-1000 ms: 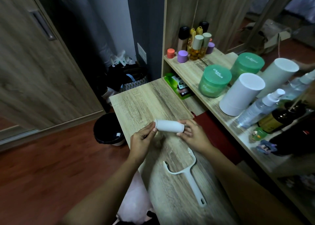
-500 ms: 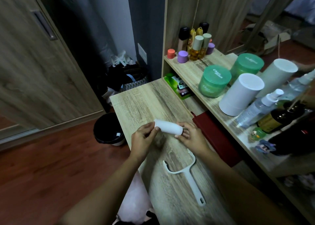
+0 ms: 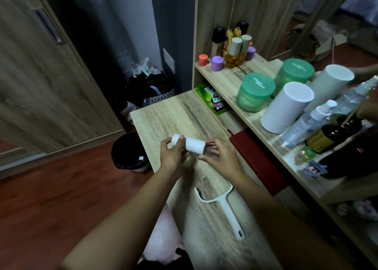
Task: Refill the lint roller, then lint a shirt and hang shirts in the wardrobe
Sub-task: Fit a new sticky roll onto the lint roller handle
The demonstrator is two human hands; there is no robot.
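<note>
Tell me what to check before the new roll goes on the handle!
1. Refill roll held: ok, the left hand grips it.
2. Right hand at the roll's open end: ok, its fingertips pinch the edge.
3. Lint roller handle ready: ok, it lies on the desk with no roll on it.
4. A hand free to lift the handle: not ok, both hold the roll.
5. Wrapper or first sheet peeled off: cannot tell.

Far tabletop (image 3: 176, 114) lies open. Roller handle (image 3: 230, 212) obstructs the near side; crowded shelf (image 3: 225, 79) bounds the right.
</note>
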